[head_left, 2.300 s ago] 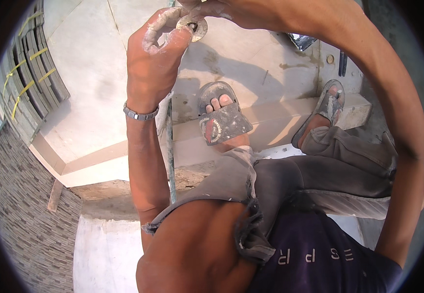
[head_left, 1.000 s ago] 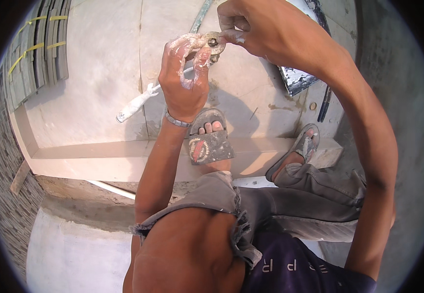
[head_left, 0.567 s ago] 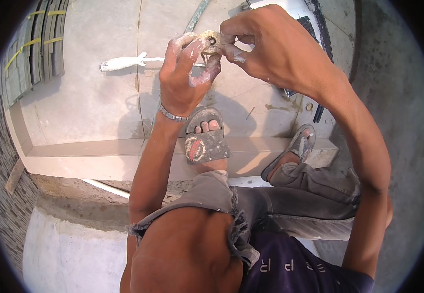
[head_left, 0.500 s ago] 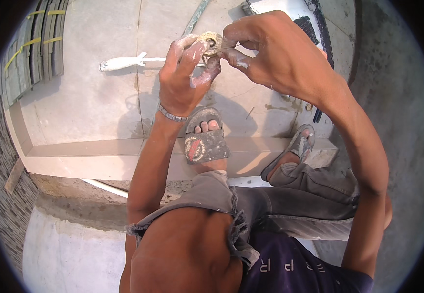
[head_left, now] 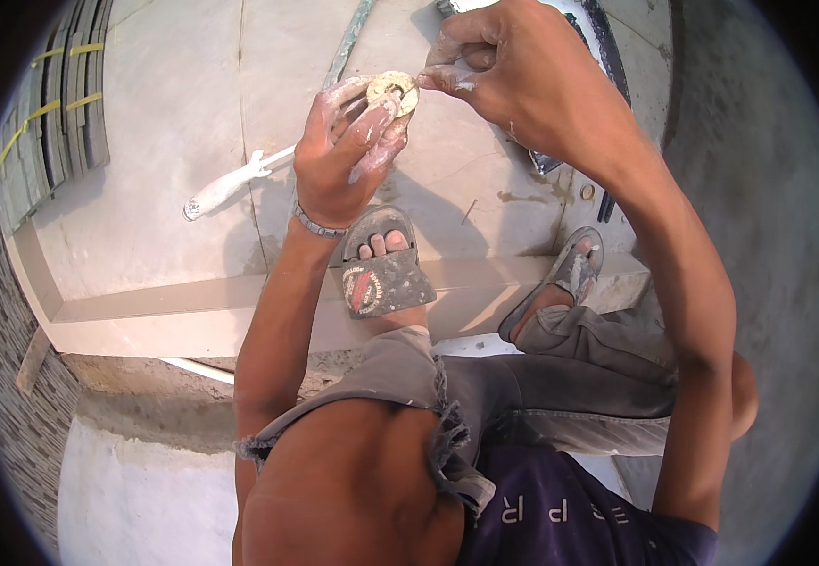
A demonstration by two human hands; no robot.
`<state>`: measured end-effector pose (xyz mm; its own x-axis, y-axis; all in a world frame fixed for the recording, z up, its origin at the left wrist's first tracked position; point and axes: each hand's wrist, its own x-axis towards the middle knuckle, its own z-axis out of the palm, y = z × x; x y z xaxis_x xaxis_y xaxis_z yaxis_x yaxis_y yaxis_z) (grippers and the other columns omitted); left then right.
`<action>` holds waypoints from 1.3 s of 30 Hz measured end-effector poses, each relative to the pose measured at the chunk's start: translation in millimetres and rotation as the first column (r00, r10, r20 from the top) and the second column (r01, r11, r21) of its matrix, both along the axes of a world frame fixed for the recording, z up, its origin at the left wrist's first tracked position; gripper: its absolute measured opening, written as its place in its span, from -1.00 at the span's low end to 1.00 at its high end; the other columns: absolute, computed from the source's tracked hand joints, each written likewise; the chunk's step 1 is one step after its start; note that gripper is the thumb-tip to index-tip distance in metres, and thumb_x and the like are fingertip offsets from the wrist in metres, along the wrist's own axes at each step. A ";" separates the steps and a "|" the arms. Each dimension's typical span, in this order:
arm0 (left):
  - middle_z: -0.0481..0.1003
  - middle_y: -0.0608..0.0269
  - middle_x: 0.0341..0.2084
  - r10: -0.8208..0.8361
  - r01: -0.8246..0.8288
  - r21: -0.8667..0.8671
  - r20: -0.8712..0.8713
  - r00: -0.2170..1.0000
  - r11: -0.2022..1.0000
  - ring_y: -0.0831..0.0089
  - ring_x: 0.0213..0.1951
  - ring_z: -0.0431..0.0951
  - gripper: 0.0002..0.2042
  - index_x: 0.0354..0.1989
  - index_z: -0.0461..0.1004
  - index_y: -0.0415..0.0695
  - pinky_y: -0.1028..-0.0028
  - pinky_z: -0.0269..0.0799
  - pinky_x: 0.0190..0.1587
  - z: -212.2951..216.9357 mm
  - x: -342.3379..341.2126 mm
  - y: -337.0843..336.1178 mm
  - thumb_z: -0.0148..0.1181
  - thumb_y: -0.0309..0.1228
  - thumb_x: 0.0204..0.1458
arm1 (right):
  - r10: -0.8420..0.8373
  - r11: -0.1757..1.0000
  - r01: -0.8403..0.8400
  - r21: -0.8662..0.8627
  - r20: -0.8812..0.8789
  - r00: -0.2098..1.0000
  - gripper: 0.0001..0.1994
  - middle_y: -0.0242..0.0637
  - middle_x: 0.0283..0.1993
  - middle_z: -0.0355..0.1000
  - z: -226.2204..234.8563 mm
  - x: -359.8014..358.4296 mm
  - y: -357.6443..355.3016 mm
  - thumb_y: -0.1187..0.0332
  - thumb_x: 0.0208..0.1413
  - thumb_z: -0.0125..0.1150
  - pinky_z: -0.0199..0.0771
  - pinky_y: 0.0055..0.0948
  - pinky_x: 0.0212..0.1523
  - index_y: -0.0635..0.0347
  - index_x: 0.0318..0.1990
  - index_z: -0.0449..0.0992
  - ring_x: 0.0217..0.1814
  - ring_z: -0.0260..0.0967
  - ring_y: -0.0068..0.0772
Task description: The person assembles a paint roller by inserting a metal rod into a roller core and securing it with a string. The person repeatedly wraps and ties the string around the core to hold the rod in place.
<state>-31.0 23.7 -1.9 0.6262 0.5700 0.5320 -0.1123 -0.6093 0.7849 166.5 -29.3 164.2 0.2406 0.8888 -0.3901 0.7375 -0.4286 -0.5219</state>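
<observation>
My left hand (head_left: pixel 334 179), whitened with paint or dust, is closed around the head of a paint roller (head_left: pixel 216 194). The roller's white handle sticks out to the left, with a thin rod running toward my hand. At my left fingertips, the yellowish ring-shaped end of the roller sleeve (head_left: pixel 382 85) faces up, a dark hole in its middle. Close by its right rim, thumb and finger of my right hand (head_left: pixel 541 90) are pinched together; whatever lies between them is too small to make out.
Grey slats (head_left: pixel 70 104) bound with yellow straps are stacked at the far left. A white tray-like thing with dark edges (head_left: pixel 607 47) lies beyond my right hand. A grey strip (head_left: pixel 351 42) lies at the back. My sandalled feet (head_left: pixel 386 274) rest along the raised tile edge (head_left: pixel 145 307).
The roller's handle has swung, its far end dropping nearer to me. Both hands have shifted slightly left, and the right has risen and drawn back a little from the sleeve's end.
</observation>
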 end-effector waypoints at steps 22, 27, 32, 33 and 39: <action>0.51 -0.14 0.02 0.006 -0.002 0.067 -0.072 0.997 0.998 -0.04 -0.04 0.70 -0.54 0.01 0.60 -0.12 0.21 0.73 -0.05 1.9 3.7 -0.6 0.49 -0.68 -0.13 | 0.164 0.841 -0.251 0.478 0.216 0.962 -0.83 -0.01 -0.38 0.47 -56.6 -3.3 -17.4 0.39 0.20 0.39 0.39 -0.10 -0.29 0.29 -0.21 0.54 -0.35 0.42 0.09; 0.56 -0.06 0.01 -0.003 0.002 0.027 0.023 1.000 1.000 0.05 0.02 0.65 -0.48 0.12 0.48 -0.17 0.21 0.62 0.06 -11.7 7.1 1.3 0.49 -0.63 -0.06 | 0.093 0.905 -0.091 0.416 0.016 0.996 -0.81 -0.02 -0.40 0.44 -53.9 1.2 -18.5 0.41 0.19 0.40 0.36 -0.12 -0.31 0.33 -0.25 0.51 -0.38 0.31 0.10; 0.59 -0.01 -0.03 -0.088 0.003 -0.380 -0.209 0.974 0.925 0.27 0.07 0.62 -0.48 0.18 0.41 -0.28 0.30 0.52 0.16 12.2 9.5 -7.2 0.39 -0.62 0.01 | -0.012 0.973 0.033 0.228 -0.091 0.996 -0.77 0.00 -0.55 0.38 -36.9 6.0 -25.0 0.31 0.14 0.41 0.34 -0.05 -0.38 0.34 -0.26 0.58 -0.50 0.34 0.08; 0.59 0.00 -0.04 -0.121 0.021 -0.421 -0.214 0.969 0.907 0.30 0.07 0.62 -0.50 0.18 0.41 -0.29 0.31 0.51 0.16 13.0 8.3 -4.9 0.37 -0.62 0.01 | -0.035 0.974 0.053 0.220 -0.085 0.996 -0.76 -0.03 -0.58 0.34 -34.9 4.9 -27.6 0.30 0.14 0.41 0.31 -0.08 -0.40 0.34 -0.26 0.60 -0.53 0.29 0.03; 0.59 -0.07 -0.02 -0.197 0.123 -0.270 -0.263 0.944 0.955 0.09 0.04 0.65 -0.51 0.18 0.41 -0.33 0.23 0.51 0.16 0.0 -0.2 8.7 0.30 -0.64 0.00 | -0.274 0.938 0.290 0.188 -0.105 0.956 -0.80 -0.10 -0.68 0.25 -29.4 -22.9 -47.2 0.33 0.15 0.41 0.24 -0.18 -0.51 0.32 -0.27 0.64 -0.64 0.19 -0.12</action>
